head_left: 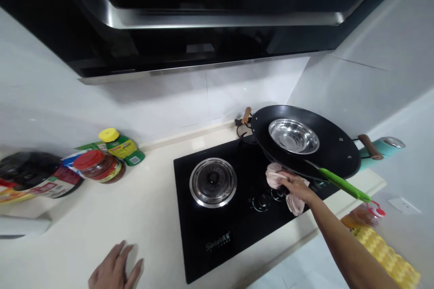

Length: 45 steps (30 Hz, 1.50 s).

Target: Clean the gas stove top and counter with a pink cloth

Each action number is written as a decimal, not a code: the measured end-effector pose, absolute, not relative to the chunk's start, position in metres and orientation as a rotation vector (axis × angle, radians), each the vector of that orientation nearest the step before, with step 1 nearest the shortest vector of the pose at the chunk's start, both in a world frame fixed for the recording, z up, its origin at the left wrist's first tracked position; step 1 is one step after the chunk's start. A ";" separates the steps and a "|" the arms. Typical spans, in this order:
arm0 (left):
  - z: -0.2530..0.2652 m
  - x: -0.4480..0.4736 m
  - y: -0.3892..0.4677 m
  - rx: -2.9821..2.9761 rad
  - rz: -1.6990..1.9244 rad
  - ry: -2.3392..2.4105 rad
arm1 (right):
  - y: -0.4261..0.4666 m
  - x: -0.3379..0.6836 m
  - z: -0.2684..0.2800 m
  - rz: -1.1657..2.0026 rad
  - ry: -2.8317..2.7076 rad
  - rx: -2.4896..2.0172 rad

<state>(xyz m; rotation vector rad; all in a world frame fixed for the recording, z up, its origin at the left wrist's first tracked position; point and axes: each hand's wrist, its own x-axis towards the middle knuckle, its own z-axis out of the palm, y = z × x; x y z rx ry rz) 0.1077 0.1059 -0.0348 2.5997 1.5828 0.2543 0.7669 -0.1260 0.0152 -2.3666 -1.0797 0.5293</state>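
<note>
Gripped in my right hand (296,187) is a bunched pale pink cloth (274,175), pressed on the black glass gas stove (200,226) below the wok's near rim and beside the control knobs (263,200). A large black wok (334,146) with wooden handles sits over the right burner. Inside it rests a shiny steel bowl (293,136), and a green-handled utensil (344,184) lies across the rim, its head hidden. My left hand (113,266) is on or just above the pale counter at the bottom left, fingers apart and holding nothing. The left burner (213,182) is uncovered.
A range hood (203,40) hangs low over the stove. On the left counter stand a red-lidded jar (98,166), a green bottle with yellow cap (122,146) and a dark-lidded tub (40,174). A turquoise canister (386,146) and an oil bottle (364,214) are at right.
</note>
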 end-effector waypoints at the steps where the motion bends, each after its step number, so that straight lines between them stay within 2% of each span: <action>1: -0.036 0.108 0.106 2.613 0.266 1.589 | -0.115 0.764 0.017 0.575 -1.145 -2.324; 7: -0.045 0.102 0.106 2.721 0.355 1.571 | -0.032 0.723 0.010 0.578 -1.585 -2.274; 14: -0.047 0.095 0.102 2.810 0.417 1.522 | 0.042 0.707 0.003 0.413 -1.493 -2.432; 20: -0.046 0.095 0.096 2.818 0.392 1.524 | 0.126 0.685 0.015 0.409 -1.481 -2.497; 29: -0.040 0.099 0.092 2.914 0.484 1.469 | 0.227 0.556 0.027 0.486 -1.812 -2.229; 33: -0.036 0.100 0.091 2.918 0.490 1.459 | 0.213 0.492 0.031 0.501 -1.946 -2.096; 38: -0.040 0.098 0.093 2.911 0.510 1.458 | 0.145 0.445 0.031 0.593 -2.148 -1.861; 45: -0.044 0.097 0.093 2.855 0.443 1.512 | 0.050 0.465 0.023 0.781 -2.355 -1.402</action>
